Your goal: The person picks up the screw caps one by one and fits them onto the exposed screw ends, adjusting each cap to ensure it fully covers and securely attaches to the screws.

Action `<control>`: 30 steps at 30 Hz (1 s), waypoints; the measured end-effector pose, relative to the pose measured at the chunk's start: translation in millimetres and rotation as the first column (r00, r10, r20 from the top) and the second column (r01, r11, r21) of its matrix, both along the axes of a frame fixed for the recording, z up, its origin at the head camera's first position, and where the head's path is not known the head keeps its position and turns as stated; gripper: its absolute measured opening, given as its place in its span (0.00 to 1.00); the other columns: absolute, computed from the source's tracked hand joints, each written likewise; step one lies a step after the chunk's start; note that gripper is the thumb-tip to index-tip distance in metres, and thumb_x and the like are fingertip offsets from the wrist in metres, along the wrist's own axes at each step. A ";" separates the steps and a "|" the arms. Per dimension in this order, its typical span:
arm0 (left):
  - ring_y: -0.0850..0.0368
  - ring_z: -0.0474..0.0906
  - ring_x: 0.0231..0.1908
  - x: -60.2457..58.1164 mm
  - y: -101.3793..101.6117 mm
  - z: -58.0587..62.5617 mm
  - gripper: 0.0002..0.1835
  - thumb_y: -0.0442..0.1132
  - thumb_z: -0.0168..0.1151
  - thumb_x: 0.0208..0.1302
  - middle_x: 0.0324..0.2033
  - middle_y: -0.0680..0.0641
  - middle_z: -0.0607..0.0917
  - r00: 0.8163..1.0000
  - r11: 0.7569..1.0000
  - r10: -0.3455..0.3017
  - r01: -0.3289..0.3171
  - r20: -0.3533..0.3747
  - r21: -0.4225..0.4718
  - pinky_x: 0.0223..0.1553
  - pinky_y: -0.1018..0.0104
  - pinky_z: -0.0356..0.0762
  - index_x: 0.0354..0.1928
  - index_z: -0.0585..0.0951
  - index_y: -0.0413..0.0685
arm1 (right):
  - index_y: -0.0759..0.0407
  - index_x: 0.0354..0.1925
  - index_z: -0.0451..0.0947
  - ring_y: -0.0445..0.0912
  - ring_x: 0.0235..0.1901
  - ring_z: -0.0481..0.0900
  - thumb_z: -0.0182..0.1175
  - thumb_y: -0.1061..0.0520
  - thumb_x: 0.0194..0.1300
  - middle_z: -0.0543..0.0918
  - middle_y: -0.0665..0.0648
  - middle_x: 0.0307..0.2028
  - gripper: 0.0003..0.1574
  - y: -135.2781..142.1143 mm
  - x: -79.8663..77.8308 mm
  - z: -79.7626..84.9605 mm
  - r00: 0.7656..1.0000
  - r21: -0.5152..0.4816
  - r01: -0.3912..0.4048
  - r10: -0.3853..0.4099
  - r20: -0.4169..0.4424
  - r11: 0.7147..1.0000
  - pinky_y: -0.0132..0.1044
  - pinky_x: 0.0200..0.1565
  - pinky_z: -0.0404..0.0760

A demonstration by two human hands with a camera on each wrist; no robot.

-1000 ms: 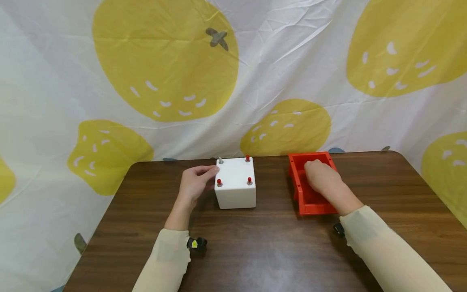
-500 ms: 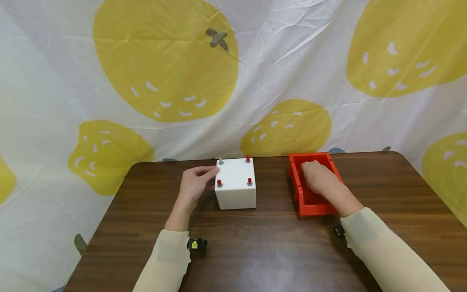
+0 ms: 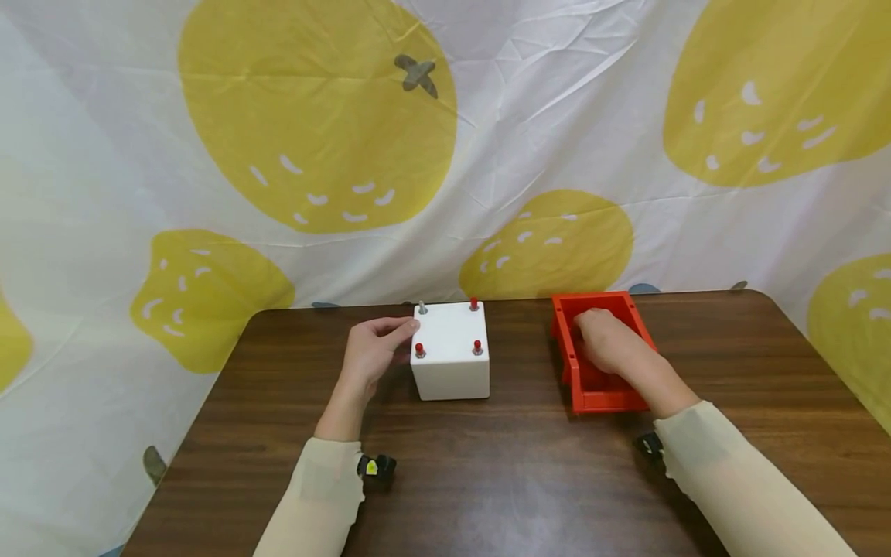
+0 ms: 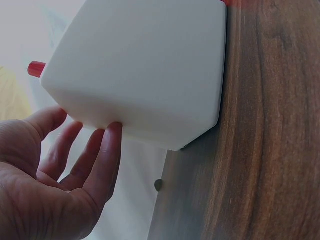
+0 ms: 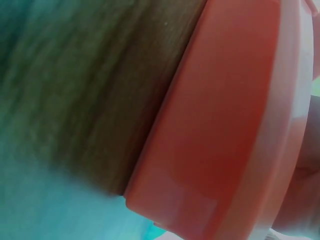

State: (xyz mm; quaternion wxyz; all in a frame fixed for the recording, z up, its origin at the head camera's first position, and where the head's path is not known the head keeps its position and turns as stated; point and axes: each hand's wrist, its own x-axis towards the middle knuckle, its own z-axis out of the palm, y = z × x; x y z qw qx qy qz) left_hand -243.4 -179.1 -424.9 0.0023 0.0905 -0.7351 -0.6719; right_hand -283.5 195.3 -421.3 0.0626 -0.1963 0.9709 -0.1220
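Note:
A white block-shaped box stands on the table. Three of its top corners carry bolts with red caps, such as the front-left red cap; at the back-left corner a bare metal bolt sticks up. My left hand touches the box's left side with its fingertips, the thumb up by the top edge. In the left wrist view those fingers are spread and only lightly bent. My right hand reaches down into a red bin; its fingertips and anything in them are hidden.
The brown wooden table runs up to a white cloth with yellow fruit prints behind it. A small black wrist camera is under the left sleeve, and another black camera is under the right one.
My right hand has shifted slightly left inside the red bin, most of it in the first half second. The left hand and the white box hold their places.

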 end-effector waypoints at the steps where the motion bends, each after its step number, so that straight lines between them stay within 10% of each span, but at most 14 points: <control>1: 0.54 0.86 0.43 0.1 0.0 0.2 0.16 0.42 0.75 0.69 0.50 0.41 0.88 1.000 1.000 0.000 0.000 0.000 0.002 0.55 0.41 0.86 0.53 0.90 0.40 | 0.63 0.34 0.78 0.54 0.35 0.78 0.63 0.68 0.69 0.82 0.58 0.31 0.06 0.1 0.9 0.9 1.000 -0.005 -0.003 0.003 -0.006 1.000 0.54 0.49 0.85; 30: 0.54 0.86 0.43 -0.4 0.2 -0.4 0.14 0.41 0.75 0.70 0.50 0.42 0.89 1.000 1.000 0.003 -0.003 0.002 0.020 0.55 0.41 0.86 0.52 0.90 0.40 | 0.67 0.45 0.80 0.57 0.40 0.87 0.74 0.64 0.66 0.89 0.62 0.38 0.14 -3.4 19.0 33.4 0.970 -0.355 -0.008 -0.080 -0.232 0.935 0.56 0.46 0.88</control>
